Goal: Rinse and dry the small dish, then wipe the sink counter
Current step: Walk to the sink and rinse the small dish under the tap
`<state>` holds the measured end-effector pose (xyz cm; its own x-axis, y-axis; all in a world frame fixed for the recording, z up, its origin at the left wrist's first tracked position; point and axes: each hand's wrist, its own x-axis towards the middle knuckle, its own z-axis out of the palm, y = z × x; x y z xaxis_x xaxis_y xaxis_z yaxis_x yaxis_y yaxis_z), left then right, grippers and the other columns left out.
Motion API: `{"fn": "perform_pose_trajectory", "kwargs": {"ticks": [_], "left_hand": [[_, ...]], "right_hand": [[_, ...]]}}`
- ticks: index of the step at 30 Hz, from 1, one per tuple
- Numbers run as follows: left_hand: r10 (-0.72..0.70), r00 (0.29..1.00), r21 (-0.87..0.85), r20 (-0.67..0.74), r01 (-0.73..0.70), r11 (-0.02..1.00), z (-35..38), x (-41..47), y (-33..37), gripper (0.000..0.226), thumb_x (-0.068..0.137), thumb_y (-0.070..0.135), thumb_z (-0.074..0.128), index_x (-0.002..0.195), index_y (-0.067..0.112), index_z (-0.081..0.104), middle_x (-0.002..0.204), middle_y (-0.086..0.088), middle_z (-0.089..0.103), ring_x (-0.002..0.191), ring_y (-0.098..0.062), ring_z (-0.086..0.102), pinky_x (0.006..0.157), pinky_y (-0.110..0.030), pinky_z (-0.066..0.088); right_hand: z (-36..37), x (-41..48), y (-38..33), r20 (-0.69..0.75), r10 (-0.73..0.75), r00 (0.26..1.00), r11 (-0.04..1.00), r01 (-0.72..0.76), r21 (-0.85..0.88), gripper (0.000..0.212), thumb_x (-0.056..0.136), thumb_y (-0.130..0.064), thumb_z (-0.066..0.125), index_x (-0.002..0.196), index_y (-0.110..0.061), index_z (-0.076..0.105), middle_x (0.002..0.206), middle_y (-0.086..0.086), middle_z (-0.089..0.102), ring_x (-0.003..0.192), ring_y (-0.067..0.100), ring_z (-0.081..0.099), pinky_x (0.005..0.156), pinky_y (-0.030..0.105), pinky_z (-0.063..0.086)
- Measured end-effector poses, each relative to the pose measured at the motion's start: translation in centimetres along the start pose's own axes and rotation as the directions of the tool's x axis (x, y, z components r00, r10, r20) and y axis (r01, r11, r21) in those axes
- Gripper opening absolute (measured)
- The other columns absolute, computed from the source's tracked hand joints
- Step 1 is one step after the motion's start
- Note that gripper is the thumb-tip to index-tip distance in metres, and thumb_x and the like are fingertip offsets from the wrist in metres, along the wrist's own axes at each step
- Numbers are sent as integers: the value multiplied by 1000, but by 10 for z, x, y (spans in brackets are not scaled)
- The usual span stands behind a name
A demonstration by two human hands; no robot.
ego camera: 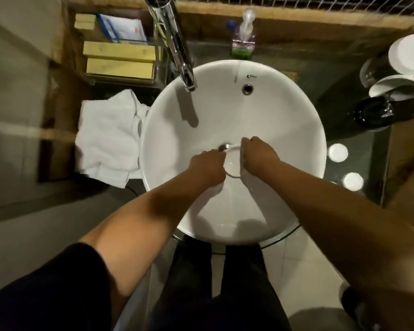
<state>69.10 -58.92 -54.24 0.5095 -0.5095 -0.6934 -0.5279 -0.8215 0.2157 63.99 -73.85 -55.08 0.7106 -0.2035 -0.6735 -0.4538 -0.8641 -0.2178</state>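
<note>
A small white dish (233, 163) is held low inside the round white sink basin (285, 111), just over the drain (224, 147). My left hand (208, 167) grips its left rim and my right hand (258, 155) grips its right rim. Most of the dish is hidden by my fingers. The chrome faucet (177, 46) reaches over the basin from the back left, and no water shows at its spout. A crumpled white towel (108, 134) lies on the counter to the left of the basin.
A soap bottle (244, 37) stands behind the basin. White bowls and dark cups (392, 75) are stacked on the dark glass counter (332, 96) at the right. A wire rack with yellow boxes (120, 60) sits at the back left.
</note>
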Motion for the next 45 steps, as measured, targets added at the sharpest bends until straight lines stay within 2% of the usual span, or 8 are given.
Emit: {"fn": "perform_pose_trajectory", "kwargs": {"ticks": [8,15,17,19,21,31,39,45], "left_hand": [[104,989,38,-106,-101,994,19,-4,-11,45,82,16,54,127,16,55,107,-8,64,105,-30,58,92,-41,40],[148,969,-177,-198,-184,967,8,-19,-26,43,91,18,53,134,22,55,95,2,50,112,-26,55,90,-37,32],[132,952,-231,-276,-199,952,1,-27,-30,51,93,19,56,143,23,51,111,-5,63,123,-28,52,98,-39,33],[107,941,-256,-320,-195,947,-7,-36,-35,54,94,21,58,147,22,47,138,-10,59,137,-28,44,109,-42,30],[72,922,-283,-380,-190,940,-17,-46,-40,54,94,22,61,147,23,48,144,-10,56,138,-28,44,112,-43,32],[-20,868,-264,-496,-129,956,-47,-78,-61,49,90,24,68,138,20,58,135,-6,63,125,-27,56,109,-40,37],[-75,884,-245,-461,-45,968,-54,-79,-78,51,90,29,64,139,25,55,141,-1,59,130,-23,51,111,-41,37],[-115,875,-255,-471,-10,967,-59,-76,-88,49,90,31,63,139,26,55,141,0,57,130,-23,50,111,-43,35]], "right_hand": [[-4,13,3,-1,5,1000,998,-6,-65,29,86,-6,58,114,-8,67,113,16,66,106,35,63,87,39,52],[-23,-6,-1,1,18,1000,999,-18,-27,29,83,-8,67,111,-5,64,108,17,66,99,34,64,79,36,53],[-34,-16,-3,-44,-16,999,1000,15,-6,31,84,-9,64,115,-5,59,106,19,63,92,35,62,73,37,50],[-44,-24,-6,-87,-58,995,998,56,-20,29,87,-9,60,115,-6,55,102,20,62,82,33,57,67,37,45],[-55,-31,-11,-148,-106,983,994,103,-29,26,88,-10,59,114,-7,55,100,20,63,83,35,59,67,36,43],[-95,-63,-39,-435,-225,872,957,282,69,16,84,-5,59,98,-12,64,97,11,71,86,37,63,71,36,48],[-112,-75,-40,-504,-412,760,886,463,-26,8,86,-1,62,93,-5,64,95,17,70,85,42,64,76,52,55],[-119,-70,-38,-592,-452,668,852,520,-63,8,85,0,66,83,-5,60,85,17,66,76,39,60,67,46,54]]}}
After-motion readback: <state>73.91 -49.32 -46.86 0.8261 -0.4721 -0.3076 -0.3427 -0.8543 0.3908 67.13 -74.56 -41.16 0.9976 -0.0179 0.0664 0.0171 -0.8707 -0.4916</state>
